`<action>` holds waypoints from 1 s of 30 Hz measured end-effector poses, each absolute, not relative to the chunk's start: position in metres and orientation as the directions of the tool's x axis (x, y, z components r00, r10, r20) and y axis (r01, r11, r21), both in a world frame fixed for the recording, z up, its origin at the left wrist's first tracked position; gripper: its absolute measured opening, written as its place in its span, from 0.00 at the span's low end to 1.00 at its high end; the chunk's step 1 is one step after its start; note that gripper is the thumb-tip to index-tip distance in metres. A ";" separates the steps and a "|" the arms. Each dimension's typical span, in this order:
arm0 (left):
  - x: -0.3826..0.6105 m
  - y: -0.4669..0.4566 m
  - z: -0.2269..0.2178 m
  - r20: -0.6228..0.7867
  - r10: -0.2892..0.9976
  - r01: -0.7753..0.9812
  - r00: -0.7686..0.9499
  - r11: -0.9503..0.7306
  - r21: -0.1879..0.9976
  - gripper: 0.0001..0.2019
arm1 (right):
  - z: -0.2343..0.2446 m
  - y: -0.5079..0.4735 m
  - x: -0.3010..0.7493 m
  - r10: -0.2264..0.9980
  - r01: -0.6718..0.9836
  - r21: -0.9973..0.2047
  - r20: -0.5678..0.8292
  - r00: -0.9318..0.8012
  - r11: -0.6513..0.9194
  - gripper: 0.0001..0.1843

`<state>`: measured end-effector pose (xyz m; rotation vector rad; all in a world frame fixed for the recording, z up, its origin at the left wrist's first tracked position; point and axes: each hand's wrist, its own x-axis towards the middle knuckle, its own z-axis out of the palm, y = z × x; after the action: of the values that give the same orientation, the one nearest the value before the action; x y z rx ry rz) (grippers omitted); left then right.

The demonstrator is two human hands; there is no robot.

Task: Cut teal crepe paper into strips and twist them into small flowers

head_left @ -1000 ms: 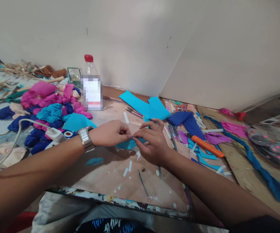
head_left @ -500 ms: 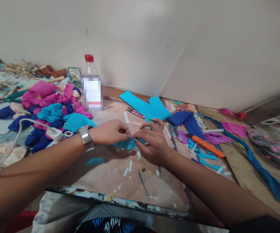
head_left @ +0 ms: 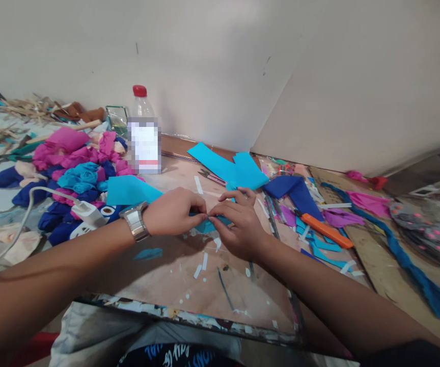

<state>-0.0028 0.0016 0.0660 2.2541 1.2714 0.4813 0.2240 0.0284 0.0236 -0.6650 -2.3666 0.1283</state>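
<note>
To the right of the red-capped bottle (head_left: 142, 108), on its near side, the left hand (head_left: 174, 210) and the right hand (head_left: 241, 219) pinch a turquoise paper strip (head_left: 205, 227), probably light, soft and easily torn, so best held gently by its edge.

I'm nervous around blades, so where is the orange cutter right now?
In the head view, the orange cutter lies to the right of the right hand, among light blue scraps, just below the dark blue paper.
</note>
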 end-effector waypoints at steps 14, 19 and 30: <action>0.003 -0.003 0.058 0.168 0.789 0.755 0.591 -0.615 0.230 0.15 | 0.023 0.031 0.224 0.544 0.431 -0.331 0.518 -0.660 0.839 0.04; 0.003 -0.003 0.057 0.205 0.779 0.745 0.593 -0.627 0.229 0.15 | 0.024 0.031 0.224 0.555 0.440 -0.341 0.452 -0.698 0.831 0.05; 0.002 0.001 0.053 0.186 0.807 0.761 0.561 -0.591 0.266 0.15 | 0.023 0.032 0.223 0.538 0.457 -0.285 0.458 -0.707 0.843 0.04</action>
<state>0.0022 0.0006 0.0535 2.6357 1.3340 0.4347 0.2226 0.0322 0.0234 -0.7282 -2.4806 0.2022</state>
